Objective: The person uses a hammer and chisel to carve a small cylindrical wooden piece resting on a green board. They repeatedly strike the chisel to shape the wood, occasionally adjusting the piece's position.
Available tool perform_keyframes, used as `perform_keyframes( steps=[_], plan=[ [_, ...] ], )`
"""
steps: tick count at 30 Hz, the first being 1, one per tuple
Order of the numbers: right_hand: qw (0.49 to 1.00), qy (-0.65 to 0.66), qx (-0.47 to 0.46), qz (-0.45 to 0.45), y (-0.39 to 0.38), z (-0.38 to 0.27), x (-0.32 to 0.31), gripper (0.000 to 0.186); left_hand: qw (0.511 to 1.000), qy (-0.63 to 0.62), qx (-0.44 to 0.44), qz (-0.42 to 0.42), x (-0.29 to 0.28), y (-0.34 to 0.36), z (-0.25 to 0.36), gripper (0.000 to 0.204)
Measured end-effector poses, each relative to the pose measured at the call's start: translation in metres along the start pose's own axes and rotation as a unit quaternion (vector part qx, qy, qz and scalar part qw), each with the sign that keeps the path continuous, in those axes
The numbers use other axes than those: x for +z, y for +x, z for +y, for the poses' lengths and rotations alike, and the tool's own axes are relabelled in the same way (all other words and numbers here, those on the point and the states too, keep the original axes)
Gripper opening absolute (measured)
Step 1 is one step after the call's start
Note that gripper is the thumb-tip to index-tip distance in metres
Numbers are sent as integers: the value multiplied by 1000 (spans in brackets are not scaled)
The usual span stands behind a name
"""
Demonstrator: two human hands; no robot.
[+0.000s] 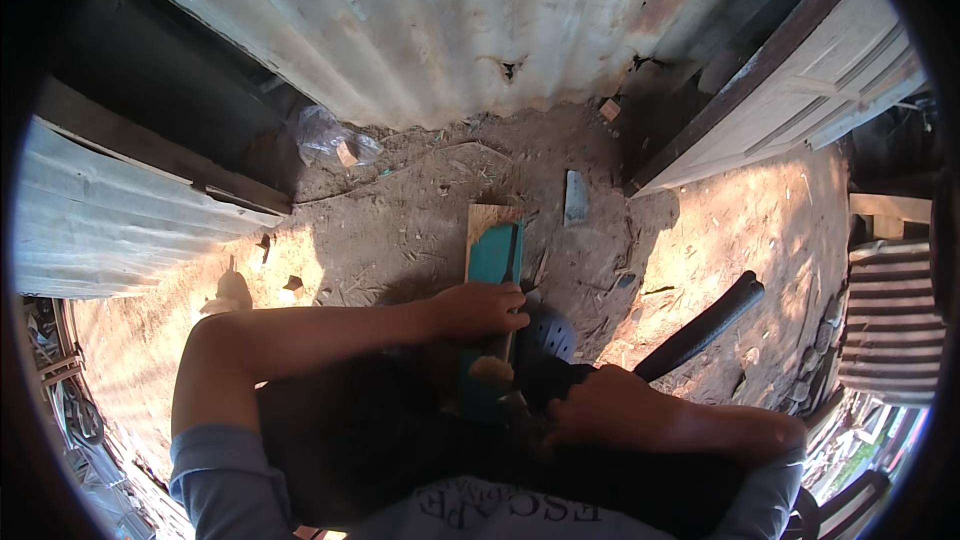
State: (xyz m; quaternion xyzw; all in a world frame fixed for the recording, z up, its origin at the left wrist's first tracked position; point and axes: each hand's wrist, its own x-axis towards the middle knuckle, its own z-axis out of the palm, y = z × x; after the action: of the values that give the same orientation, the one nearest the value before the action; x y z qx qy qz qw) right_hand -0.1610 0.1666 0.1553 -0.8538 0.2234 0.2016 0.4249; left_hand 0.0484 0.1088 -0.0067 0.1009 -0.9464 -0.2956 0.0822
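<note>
My left hand is closed round a long wooden board with teal paint and bare wood at its far end. A thin dark strip lies along its right edge; I cannot tell what it is. The board's near part lies in shadow before my lap, with a pale, rough wood patch below the hand. To the right, my right hand is closed, its fingers in deep shadow, and what they hold is hidden. A thick, dark, slightly curved bar sticks out beyond that hand toward the far right; whether I hold it is unclear.
A perforated grey shoe shows beside the board. A flat pale piece and clear plastic lie on the dirt floor. Corrugated metal sheeting stands ahead, with a wooden panel at the right.
</note>
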Motion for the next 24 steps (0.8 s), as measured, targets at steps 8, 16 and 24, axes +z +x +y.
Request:
perform_keyframes(
  steps=[8, 16, 24],
  plan=[
    [998, 25, 40, -38, 12, -1, 6, 41, 1000, 26, -5, -3, 2, -2, 2, 20],
    [996, 55, 19, -60, 15, -9, 3, 41, 999, 41, 4, -35, 14, -4, 1, 18],
    [998, 49, 11, -39, 21, -9, 17, 40, 997, 72, 17, -35, 19, -6, 1, 18]
  ],
)
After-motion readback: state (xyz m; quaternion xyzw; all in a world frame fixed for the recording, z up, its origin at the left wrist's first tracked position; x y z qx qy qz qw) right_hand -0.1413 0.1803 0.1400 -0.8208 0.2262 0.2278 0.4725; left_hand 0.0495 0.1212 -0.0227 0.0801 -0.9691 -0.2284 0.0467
